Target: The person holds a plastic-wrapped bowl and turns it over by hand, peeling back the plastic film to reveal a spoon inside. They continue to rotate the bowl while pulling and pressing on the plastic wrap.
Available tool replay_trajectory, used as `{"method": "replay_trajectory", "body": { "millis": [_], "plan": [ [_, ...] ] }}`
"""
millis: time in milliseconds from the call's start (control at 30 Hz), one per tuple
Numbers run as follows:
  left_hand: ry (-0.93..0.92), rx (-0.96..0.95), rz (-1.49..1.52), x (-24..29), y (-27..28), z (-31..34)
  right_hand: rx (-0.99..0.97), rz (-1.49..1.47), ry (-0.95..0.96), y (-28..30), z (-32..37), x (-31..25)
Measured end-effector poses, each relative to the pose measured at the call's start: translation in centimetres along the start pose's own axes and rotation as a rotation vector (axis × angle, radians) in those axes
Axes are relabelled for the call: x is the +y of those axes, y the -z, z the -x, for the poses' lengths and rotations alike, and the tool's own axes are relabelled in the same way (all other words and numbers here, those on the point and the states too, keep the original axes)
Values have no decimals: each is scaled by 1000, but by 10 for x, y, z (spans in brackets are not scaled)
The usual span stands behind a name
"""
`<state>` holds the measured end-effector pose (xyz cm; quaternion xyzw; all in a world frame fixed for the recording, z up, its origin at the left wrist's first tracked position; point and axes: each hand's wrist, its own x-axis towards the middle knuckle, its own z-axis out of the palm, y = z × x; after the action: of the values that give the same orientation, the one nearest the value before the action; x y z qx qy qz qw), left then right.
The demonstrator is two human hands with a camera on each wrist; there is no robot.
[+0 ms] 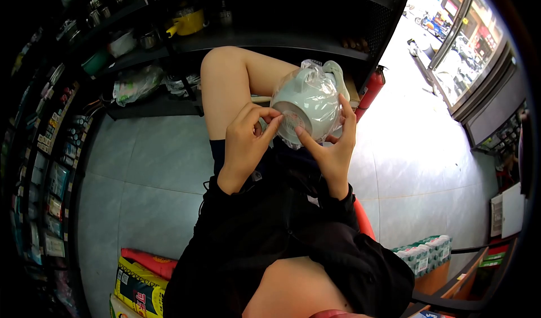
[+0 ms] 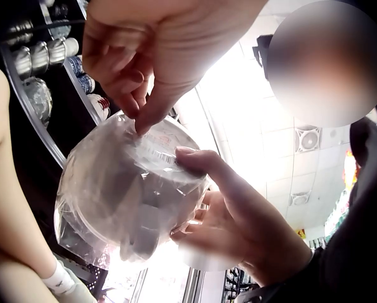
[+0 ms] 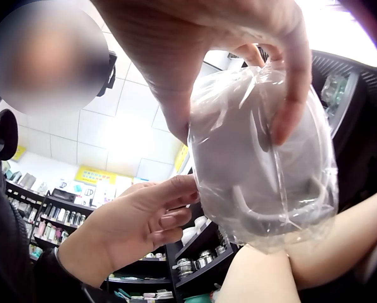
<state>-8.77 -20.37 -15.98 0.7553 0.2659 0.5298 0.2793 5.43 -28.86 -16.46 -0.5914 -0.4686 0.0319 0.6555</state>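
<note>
A pale ceramic pot with loop handles (image 1: 318,104) is wrapped in clear plastic and tipped so that its round base faces the person. On the base sits a barcode sticker (image 1: 291,122), also legible as printed lines in the left wrist view. My left hand (image 1: 245,140) pinches the clear plastic wrap (image 2: 133,134) between thumb and forefinger at the base's edge, beside the sticker. My right hand (image 1: 335,151) grips the pot from the right, its thumb on the base and its fingers spread round the wrapped side (image 3: 239,145).
The person sits with one bare leg (image 1: 225,87) raised behind the pot. Black shelves with a yellow pan (image 1: 190,22) stand ahead. A red fire extinguisher (image 1: 372,88) is at their right end. Several bags (image 1: 138,284) lie at the lower left, and wrapped packs (image 1: 422,256) at the lower right.
</note>
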Motion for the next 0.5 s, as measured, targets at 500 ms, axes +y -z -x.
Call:
{"method": "replay_trajectory", "body": {
  "millis": [500],
  "plan": [
    [-185,1,-20,-5,-5,-4,45,-142,-60,-2,-6,7]
  ]
}}
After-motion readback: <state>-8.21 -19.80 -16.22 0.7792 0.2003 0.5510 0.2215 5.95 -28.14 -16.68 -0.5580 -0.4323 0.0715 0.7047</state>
